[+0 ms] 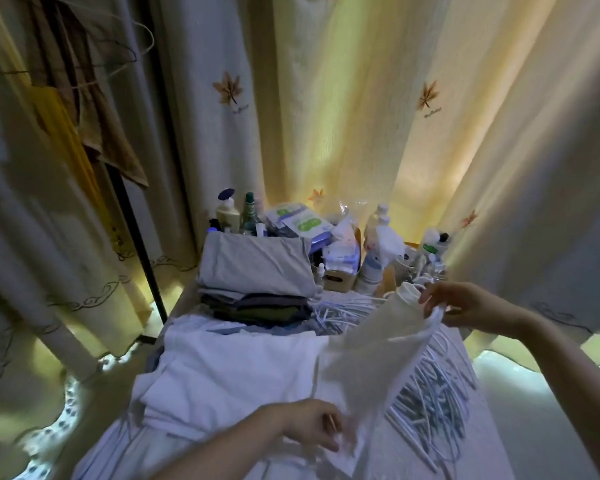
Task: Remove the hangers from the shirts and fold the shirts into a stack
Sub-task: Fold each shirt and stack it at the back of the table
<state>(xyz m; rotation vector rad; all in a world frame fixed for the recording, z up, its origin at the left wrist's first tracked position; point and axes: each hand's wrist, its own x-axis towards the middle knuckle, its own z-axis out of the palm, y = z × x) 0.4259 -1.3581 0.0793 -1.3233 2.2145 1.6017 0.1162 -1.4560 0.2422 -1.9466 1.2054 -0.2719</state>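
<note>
Left hand (312,427) pinches the white shirt (371,358) at the bench's (485,431) near edge; right hand (465,303) grips it toward the far-right corner.

Both arms are out front, bare forearms. The left hand (312,427) sits low and close in, forearm coming up from the bottom edge, fingers curled and pinching the white shirt (368,362). The right hand (465,303) is higher and further out, with fingertips gripping the shirt's top edge.
</note>
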